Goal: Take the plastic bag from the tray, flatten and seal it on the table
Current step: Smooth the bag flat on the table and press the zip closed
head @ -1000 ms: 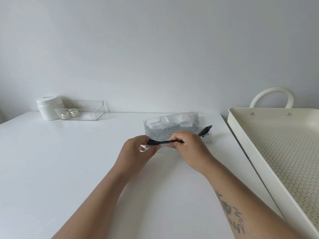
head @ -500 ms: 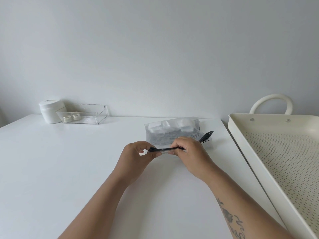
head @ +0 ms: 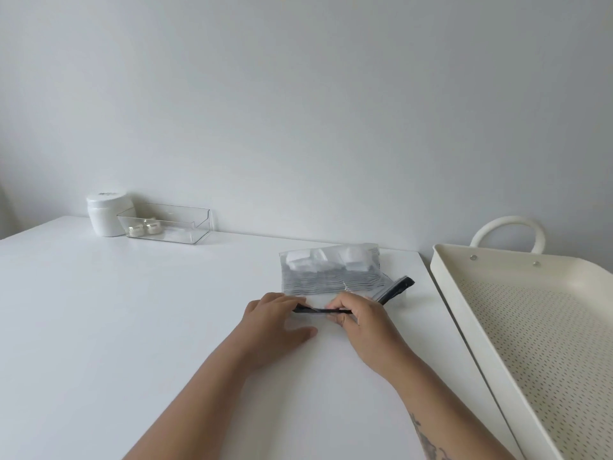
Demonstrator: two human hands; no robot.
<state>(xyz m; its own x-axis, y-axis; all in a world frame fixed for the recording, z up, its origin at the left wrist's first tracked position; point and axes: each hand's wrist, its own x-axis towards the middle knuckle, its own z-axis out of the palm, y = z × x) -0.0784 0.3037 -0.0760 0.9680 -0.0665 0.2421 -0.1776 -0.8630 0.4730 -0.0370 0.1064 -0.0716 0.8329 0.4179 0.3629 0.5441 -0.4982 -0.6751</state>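
A clear plastic bag point(head: 330, 272) with white pads and a grey striped part inside lies on the white table point(head: 132, 327), just beyond my hands. Its black zip strip point(head: 318, 310) runs along the near edge and ends in a raised tip at the right. My left hand point(head: 275, 322) lies low on the table and holds the strip's left end. My right hand point(head: 361, 318) pinches the strip near its middle, fingers closed over it. The cream perforated tray point(head: 464, 303) stands to the right with nothing in it.
A white jar point(head: 106, 214) and a clear plastic box point(head: 166, 224) holding two small round items stand at the back left by the wall. The tray's loop handle point(head: 507, 227) rises at its far end. The table's right edge runs close along the tray.
Both hands have come down onto the table with the zip strip. My left hand has flattened out and the strip now lies close to the tabletop.
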